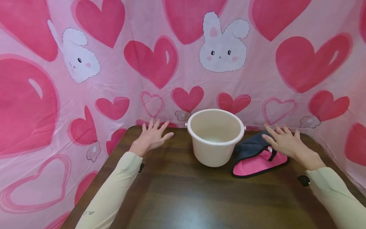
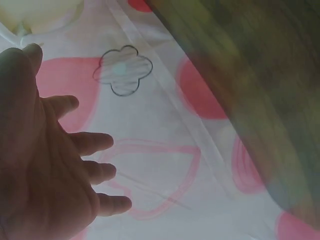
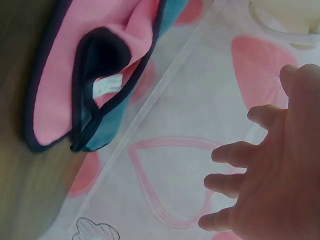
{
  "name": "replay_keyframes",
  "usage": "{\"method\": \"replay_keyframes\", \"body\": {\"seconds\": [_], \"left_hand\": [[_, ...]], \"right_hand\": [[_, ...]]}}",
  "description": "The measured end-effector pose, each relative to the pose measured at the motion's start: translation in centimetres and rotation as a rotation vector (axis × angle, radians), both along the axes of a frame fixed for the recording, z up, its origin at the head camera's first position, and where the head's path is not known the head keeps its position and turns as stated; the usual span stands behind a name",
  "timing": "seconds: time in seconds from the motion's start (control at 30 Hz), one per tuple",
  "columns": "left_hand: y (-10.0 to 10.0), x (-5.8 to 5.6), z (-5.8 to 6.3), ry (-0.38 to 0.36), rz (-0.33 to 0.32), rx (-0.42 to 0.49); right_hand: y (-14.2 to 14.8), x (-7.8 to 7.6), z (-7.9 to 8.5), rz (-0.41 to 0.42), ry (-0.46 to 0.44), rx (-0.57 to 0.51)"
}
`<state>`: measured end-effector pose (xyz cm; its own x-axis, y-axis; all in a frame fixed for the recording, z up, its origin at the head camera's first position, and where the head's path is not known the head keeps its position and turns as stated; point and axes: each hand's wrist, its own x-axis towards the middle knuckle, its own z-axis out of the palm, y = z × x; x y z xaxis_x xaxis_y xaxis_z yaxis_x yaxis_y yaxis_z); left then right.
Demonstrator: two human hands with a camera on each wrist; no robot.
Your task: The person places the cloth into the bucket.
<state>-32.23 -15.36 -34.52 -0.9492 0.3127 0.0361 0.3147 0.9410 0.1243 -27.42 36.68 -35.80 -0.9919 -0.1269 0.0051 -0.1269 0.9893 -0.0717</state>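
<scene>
A cream plastic bucket (image 1: 212,155) stands upright near the far edge of the table. To its right lies a folded cloth piece (image 1: 253,163), dark grey-blue on one side and pink on the other, with black edging; its exact kind is unclear. In the right wrist view a white label (image 3: 107,85) shows on the cloth (image 3: 52,95). My left hand (image 1: 151,137) is spread, left of the bucket and apart from it. With fingers spread too, my right hand (image 1: 288,147) hovers over the cloth's right part, holding nothing. Both palms appear in the wrist views.
The dark wooden table (image 1: 183,197) has rounded far corners. A pink curtain (image 1: 188,73) printed with hearts and rabbits hangs behind it and along both sides, close to the edges. White knobs (image 1: 244,128) stick out at the bucket's rim.
</scene>
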Motion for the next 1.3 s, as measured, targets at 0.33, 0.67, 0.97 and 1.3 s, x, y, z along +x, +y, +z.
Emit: {"method": "replay_keyframes", "body": {"seconds": [0.33, 0.67, 0.97, 1.3], "left_hand": [[1.5, 0.5, -1.2, -0.02, 0.003, 0.092], [3.7, 1.4, -1.7, -0.007, -0.016, 0.271], [5.8, 2.0, -1.7, 0.005, -0.104, 0.497], [7.6, 2.4, -2.1, 0.037, -0.173, 0.672]], "right_hand": [[-0.2, 0.4, -0.8, -0.01, -0.009, -0.101], [-0.7, -0.1, -2.5, 0.02, 0.002, -0.233], [-1.6, -0.3, -3.8, 0.087, -0.001, -0.3], [-1.9, 0.0, -4.6, 0.077, -0.015, -0.279]]}}
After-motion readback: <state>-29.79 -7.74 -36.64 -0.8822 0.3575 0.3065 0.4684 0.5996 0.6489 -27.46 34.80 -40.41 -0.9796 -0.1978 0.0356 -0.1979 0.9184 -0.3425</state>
